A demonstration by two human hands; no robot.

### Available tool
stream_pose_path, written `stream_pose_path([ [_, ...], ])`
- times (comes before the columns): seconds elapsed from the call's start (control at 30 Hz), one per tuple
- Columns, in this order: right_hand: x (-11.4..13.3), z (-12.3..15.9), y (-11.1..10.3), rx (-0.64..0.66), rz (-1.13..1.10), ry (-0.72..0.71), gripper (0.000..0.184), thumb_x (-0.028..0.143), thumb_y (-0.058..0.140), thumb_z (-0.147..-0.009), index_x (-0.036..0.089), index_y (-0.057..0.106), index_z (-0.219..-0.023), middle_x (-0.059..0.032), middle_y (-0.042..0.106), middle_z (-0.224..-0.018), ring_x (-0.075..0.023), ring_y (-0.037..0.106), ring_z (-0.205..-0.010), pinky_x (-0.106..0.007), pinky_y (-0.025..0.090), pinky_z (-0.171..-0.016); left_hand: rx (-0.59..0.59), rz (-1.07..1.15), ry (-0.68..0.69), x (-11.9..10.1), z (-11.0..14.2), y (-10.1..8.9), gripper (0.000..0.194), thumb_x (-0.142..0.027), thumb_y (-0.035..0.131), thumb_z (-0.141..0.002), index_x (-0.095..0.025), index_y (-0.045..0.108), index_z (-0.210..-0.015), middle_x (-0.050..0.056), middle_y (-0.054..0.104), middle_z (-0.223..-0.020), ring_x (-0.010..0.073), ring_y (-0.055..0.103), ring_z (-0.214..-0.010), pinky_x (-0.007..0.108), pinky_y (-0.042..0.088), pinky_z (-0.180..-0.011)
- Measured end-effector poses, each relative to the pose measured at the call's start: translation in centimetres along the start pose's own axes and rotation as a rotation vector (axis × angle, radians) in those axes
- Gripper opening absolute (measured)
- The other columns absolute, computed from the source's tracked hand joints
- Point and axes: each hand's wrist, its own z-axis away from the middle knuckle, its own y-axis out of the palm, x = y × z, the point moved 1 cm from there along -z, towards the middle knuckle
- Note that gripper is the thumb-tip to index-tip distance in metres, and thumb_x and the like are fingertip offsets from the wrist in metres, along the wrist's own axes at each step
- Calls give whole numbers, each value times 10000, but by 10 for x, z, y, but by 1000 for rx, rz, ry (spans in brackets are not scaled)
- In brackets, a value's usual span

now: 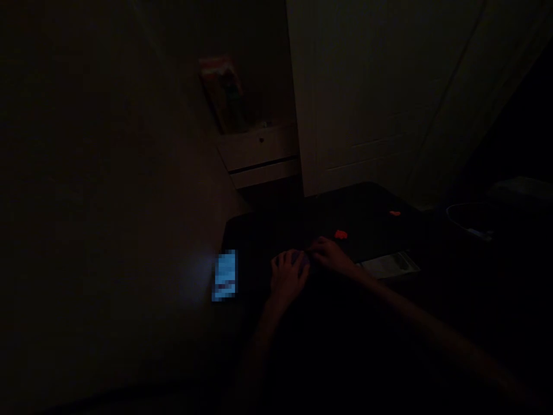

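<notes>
The room is very dark. My left hand point(288, 275) and my right hand point(330, 255) meet over a dark table point(371, 199), fingers curled toward each other around something too dim to name. A small red piece point(341, 234) lies just beyond my right hand, and a second red piece point(394, 213) lies farther right. A lit phone screen point(225, 275) glows blue at the table's left edge, left of my left hand.
A pale flat packet point(391, 264) lies right of my right wrist. A white cable point(469, 222) curls at the far right. Behind the table stand a light drawer unit point(259, 155) and a white door point(380, 92).
</notes>
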Motion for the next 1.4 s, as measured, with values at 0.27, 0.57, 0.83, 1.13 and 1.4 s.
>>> stream_pose_path([
  [0.27, 8, -6, -8, 76, 151, -86, 229, 110, 536, -935, 166, 723, -1053, -87, 637, -1041, -169, 649, -871, -279, 515, -810, 11, 2, -4, -1, 0, 0, 433, -433, 429, -1010, -290, 555, -1398, 79, 565, -1401, 295, 477, -1238, 520, 380, -1060],
  [0.57, -4, -13, -34, 339, 299, -402, 392, 100, 506, -949, 259, 718, -1238, -73, 651, -1070, -150, 642, -848, -251, 491, -773, 11, 40, 11, 7, -1, 6, 405, -364, 469, -1000, -314, 547, -1395, 38, 563, -1442, 271, 469, -1290, 504, 377, -1079],
  [0.83, 4, -20, -32, 377, 341, -400, 420, 94, 506, -948, 277, 701, -1272, -72, 650, -1066, -151, 630, -826, -243, 467, -734, -19, -5, 58, 6, 2, 4, 412, -383, 366, -1041, -308, 543, -1405, 40, 548, -1479, 273, 476, -1304, 508, 393, -1063],
  [1.13, -2, -17, -35, 377, 396, -438, 427, 122, 514, -949, 290, 680, -1305, -75, 648, -1102, -162, 637, -859, -260, 477, -770, -44, -7, 59, 6, 1, 9, 425, -421, 334, -1050, -310, 551, -1398, 30, 562, -1476, 276, 491, -1293, 526, 401, -1055],
  [1.4, 0, -20, -38, 412, 423, -442, 473, 111, 527, -929, 321, 662, -1331, -77, 655, -1155, -165, 650, -872, -254, 472, -751, -26, 31, 47, 8, 1, 9, 425, -433, 349, -1047, -319, 557, -1400, 18, 553, -1489, 276, 484, -1303, 525, 397, -1064],
])
